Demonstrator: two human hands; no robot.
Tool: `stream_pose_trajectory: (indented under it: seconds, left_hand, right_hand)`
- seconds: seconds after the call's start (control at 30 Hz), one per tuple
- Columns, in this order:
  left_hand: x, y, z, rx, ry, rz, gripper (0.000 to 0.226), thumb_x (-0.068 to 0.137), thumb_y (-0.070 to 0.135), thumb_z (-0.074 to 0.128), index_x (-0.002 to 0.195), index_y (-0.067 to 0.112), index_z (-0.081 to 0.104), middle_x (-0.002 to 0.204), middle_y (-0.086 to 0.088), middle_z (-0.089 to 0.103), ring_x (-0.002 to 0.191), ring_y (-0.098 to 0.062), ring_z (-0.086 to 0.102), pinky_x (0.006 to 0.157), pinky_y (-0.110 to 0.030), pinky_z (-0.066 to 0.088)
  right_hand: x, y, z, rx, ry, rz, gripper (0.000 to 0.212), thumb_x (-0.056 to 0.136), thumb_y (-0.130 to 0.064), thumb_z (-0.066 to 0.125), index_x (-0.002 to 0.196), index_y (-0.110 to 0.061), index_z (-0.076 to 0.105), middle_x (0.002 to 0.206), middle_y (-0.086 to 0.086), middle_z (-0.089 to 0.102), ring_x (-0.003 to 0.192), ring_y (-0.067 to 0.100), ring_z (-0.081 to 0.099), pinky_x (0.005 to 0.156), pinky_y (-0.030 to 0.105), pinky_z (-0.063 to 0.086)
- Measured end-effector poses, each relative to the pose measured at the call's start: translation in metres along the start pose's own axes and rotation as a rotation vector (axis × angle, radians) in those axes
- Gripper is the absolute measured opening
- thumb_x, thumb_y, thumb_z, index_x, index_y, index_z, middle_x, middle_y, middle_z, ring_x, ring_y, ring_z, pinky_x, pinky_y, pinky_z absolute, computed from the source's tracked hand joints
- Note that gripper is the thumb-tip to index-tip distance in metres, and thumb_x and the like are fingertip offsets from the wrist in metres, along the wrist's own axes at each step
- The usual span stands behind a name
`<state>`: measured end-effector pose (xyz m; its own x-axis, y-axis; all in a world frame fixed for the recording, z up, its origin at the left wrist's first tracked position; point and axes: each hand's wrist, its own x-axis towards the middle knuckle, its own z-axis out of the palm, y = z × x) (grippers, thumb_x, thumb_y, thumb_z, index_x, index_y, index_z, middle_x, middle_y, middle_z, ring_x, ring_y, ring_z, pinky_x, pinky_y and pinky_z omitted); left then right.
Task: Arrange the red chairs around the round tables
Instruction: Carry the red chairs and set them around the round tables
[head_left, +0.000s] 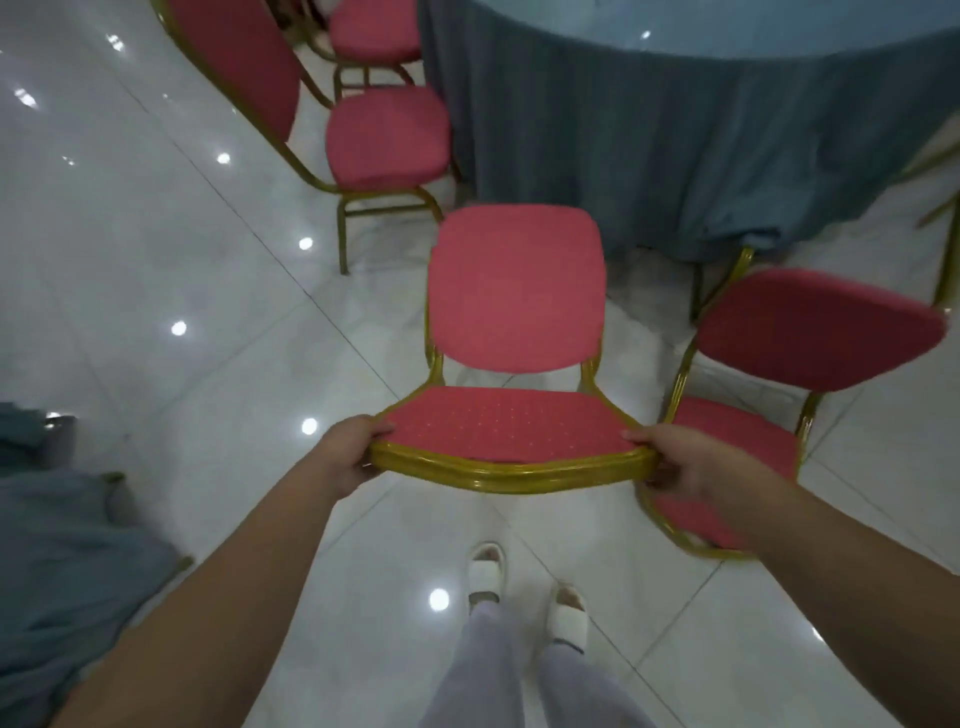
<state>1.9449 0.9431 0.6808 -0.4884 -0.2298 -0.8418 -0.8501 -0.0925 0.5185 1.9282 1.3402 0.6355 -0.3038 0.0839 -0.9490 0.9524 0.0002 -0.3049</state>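
Note:
A red chair (514, 291) with a gold metal frame is in front of me, its seat facing the round table (675, 104) draped in a blue cloth. My left hand (348, 452) grips the left corner of its backrest top. My right hand (675, 462) grips the right corner. A second red chair (810, 332) stands close on the right, angled toward the table. A third red chair (387, 137) stands at the table's left side, and a fourth chair (374, 31) is beyond it.
The floor is glossy white tile (156, 260) with light reflections. Another blue cloth (62, 561) hangs at the lower left. My feet in white slippers (524, 587) stand just behind the held chair. Open floor lies to the left.

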Motion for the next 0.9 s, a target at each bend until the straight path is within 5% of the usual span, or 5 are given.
stream_pose_trajectory:
  seconds: [0.1, 0.27, 0.43, 0.67, 0.9]
  left_hand:
    - [-0.022, 0.027, 0.009, -0.239, -0.003, 0.135, 0.01, 0.091, 0.019, 0.064, 0.094, 0.018, 0.054, 0.09, -0.008, 0.059, 0.082, -0.024, 0.064, 0.07, -0.037, 0.057]
    - [-0.058, 0.054, 0.035, -0.12, -0.018, 0.316, 0.059, 0.096, 0.032, 0.061, 0.149, 0.026, 0.035, 0.136, -0.008, 0.048, 0.108, -0.032, 0.062, 0.084, -0.043, 0.057]
    - [-0.08, 0.041, 0.068, 0.34, -0.095, 0.309, 0.067, 0.088, 0.038, 0.069, 0.147, 0.032, 0.038, 0.136, -0.001, 0.053, 0.11, -0.022, 0.056, 0.088, -0.035, 0.045]
    - [-0.103, 0.02, 0.135, 0.645, -0.207, 0.413, 0.069, 0.087, 0.04, 0.069, 0.148, 0.028, 0.039, 0.149, -0.007, 0.043, 0.118, -0.021, 0.047, 0.1, -0.036, 0.039]
    - [-0.116, 0.005, 0.229, 0.791, -0.376, 0.452, 0.062, 0.088, 0.036, 0.068, 0.143, 0.029, 0.042, 0.142, -0.005, 0.048, 0.126, -0.026, 0.047, 0.109, -0.044, 0.039]
  right_hand:
    - [-0.033, -0.026, 0.005, 0.11, -0.063, -0.068, 0.031, 0.085, -0.034, 0.07, 0.085, -0.008, 0.054, 0.092, 0.018, 0.06, 0.072, 0.032, 0.067, 0.052, 0.04, 0.058]
    - [-0.075, -0.051, 0.006, -0.051, -0.033, -0.342, 0.046, 0.085, -0.068, 0.057, 0.11, -0.029, 0.048, 0.124, -0.001, 0.038, 0.126, 0.037, 0.046, 0.082, 0.054, 0.054]
    - [-0.088, -0.038, -0.014, -0.228, 0.047, -0.551, 0.065, 0.083, -0.065, 0.06, 0.14, -0.037, 0.042, 0.133, -0.004, 0.043, 0.109, 0.021, 0.044, 0.083, 0.042, 0.041]
    - [-0.094, 0.015, -0.087, -0.303, 0.163, -0.669, 0.076, 0.084, -0.054, 0.068, 0.147, -0.023, 0.041, 0.153, 0.005, 0.04, 0.136, 0.027, 0.043, 0.11, 0.044, 0.04]
    - [-0.117, 0.062, -0.169, -0.277, 0.232, -0.644, 0.062, 0.094, -0.036, 0.065, 0.147, -0.015, 0.042, 0.146, 0.008, 0.049, 0.125, 0.023, 0.052, 0.093, 0.029, 0.042]
